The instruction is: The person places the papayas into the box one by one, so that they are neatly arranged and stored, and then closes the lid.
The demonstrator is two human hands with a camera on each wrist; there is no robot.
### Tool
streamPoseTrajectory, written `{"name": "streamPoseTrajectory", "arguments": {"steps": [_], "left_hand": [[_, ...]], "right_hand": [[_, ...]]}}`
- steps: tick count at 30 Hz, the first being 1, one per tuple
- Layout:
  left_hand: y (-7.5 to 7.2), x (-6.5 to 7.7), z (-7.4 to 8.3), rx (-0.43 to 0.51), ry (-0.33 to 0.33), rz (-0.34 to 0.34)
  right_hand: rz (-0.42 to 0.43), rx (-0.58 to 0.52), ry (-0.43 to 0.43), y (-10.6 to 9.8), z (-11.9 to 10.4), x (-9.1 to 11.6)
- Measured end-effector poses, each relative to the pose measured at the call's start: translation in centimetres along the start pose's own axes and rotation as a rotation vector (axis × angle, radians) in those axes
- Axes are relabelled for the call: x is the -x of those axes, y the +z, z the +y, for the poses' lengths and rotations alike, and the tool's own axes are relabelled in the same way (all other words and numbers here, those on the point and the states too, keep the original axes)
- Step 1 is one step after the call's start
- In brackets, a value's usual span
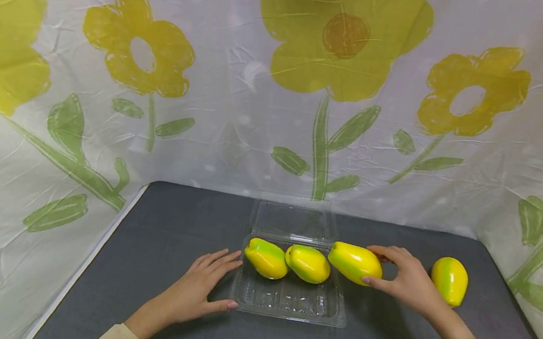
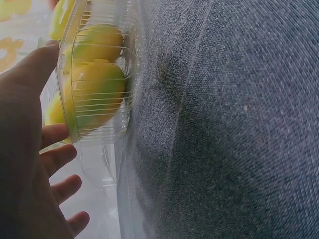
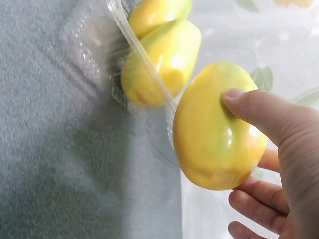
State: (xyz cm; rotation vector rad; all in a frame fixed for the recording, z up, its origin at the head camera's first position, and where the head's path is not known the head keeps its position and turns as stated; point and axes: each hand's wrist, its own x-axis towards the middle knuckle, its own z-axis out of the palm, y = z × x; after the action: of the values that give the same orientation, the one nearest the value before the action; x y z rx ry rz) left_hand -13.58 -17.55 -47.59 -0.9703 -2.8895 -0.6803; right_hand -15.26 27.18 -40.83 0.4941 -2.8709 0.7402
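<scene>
My right hand point(image 1: 404, 276) grips a glossy yellow-green papaya point(image 1: 355, 263) between thumb and fingers, at the right edge of a clear plastic clamshell box point(image 1: 283, 312). In the right wrist view, the thumb presses on the side of the held papaya point(image 3: 217, 134), with fingers behind it. Two more papayas lie side by side in the box, a left one point(image 1: 267, 259) and a middle one point(image 1: 307, 264). Along the box's left side my left hand point(image 1: 197, 283) has its fingers spread. Its thumb and fingertips are right at the rim in the left wrist view.
Another papaya point(image 1: 449, 281) stands on the dark grey table point(image 1: 166, 224) to the right of my right hand. The box's clear lid point(image 1: 294, 220) is folded back, away from me. A flower-printed curtain point(image 1: 218, 145) closes off the back and sides.
</scene>
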Motion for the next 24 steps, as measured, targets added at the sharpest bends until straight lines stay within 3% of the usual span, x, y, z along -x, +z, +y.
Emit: {"name": "streamPoseTrajectory", "arguments": {"steps": [24], "left_hand": [[0.0,0.1,0.0,0.001,0.013,0.005]], "right_hand": [[0.01,-0.041,-0.066,2.6,-4.4,-0.3]]}}
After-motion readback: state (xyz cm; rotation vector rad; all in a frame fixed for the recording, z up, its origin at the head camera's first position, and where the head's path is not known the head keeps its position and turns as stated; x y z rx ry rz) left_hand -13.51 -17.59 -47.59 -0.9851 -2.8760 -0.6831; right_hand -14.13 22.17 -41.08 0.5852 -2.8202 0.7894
